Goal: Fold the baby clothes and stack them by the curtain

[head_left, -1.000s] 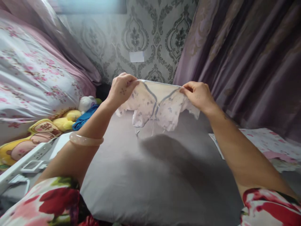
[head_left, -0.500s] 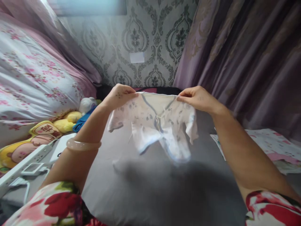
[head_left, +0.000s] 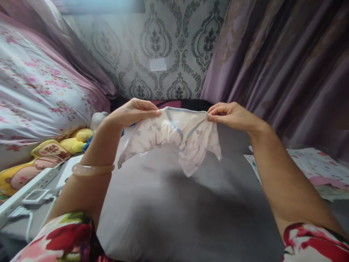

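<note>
Pinching the shirt point(head_left: 151, 133) by both shoulders, my left hand point(head_left: 131, 112) and right hand point(head_left: 234, 115) have fingers and thumbs clamped on it above the grey sheet point(head_left: 128, 218). Its lower part has just bunched upward, so the front no longer hangs open.

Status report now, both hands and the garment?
Left hand, right hand: pinching shoulders. Garment: hanging above grey sheet. Nothing seen blocking.

Small patterned shirt point(head_left: 174, 131) (blue-edged), gray sheet point(head_left: 174, 218) below
</note>
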A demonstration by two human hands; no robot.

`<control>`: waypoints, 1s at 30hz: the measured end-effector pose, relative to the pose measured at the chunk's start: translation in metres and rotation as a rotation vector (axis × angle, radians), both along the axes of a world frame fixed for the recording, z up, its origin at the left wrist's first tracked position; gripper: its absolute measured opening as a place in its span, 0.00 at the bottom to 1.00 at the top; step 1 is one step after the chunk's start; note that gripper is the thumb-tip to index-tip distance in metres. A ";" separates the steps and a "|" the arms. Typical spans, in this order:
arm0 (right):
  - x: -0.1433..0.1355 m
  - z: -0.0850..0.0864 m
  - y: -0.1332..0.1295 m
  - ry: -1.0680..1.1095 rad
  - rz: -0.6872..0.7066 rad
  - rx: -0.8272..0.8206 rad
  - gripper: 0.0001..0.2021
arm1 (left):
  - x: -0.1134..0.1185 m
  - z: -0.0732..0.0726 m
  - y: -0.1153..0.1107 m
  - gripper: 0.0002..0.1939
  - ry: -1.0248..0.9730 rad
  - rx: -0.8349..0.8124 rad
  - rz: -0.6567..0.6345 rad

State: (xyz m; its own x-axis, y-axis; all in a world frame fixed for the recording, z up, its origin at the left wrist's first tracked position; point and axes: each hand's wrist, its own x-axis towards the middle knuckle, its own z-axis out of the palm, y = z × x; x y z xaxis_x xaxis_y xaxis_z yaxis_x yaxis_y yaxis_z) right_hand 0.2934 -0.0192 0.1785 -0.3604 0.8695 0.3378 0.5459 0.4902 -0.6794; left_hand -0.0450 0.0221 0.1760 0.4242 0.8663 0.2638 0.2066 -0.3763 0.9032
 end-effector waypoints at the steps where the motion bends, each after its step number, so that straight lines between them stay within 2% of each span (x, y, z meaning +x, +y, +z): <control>1: 0.000 0.000 0.000 0.010 -0.003 0.021 0.22 | 0.000 -0.001 0.002 0.12 0.016 0.021 0.005; 5: 0.001 0.002 -0.002 0.035 0.049 -0.029 0.22 | 0.001 -0.007 0.007 0.12 -0.006 0.121 -0.013; 8: 0.001 0.002 0.000 -0.004 0.000 -0.010 0.20 | 0.005 -0.009 0.006 0.11 0.108 0.175 -0.029; 10: 0.000 0.001 0.001 -0.028 0.013 -0.017 0.19 | 0.009 -0.009 0.004 0.11 0.141 0.165 -0.077; 13: 0.001 -0.002 0.004 0.003 0.089 -0.068 0.20 | 0.012 -0.009 0.003 0.13 0.020 0.150 -0.143; 18: 0.003 -0.005 0.007 -0.003 0.047 -0.067 0.20 | 0.015 -0.011 0.008 0.12 0.105 0.157 -0.090; 21: 0.002 -0.007 0.008 0.057 0.067 -0.094 0.21 | 0.016 -0.013 0.010 0.13 0.004 0.111 -0.078; 24: 0.001 -0.013 0.016 0.128 -0.003 -0.062 0.22 | 0.019 -0.016 0.013 0.15 -0.046 0.031 -0.034; 27: 0.002 -0.022 0.029 0.187 -0.050 -0.048 0.24 | 0.024 -0.023 0.023 0.18 -0.042 -0.030 -0.010; 30: 0.003 -0.032 0.040 0.218 -0.102 -0.004 0.25 | 0.028 -0.033 0.034 0.19 -0.066 0.032 0.005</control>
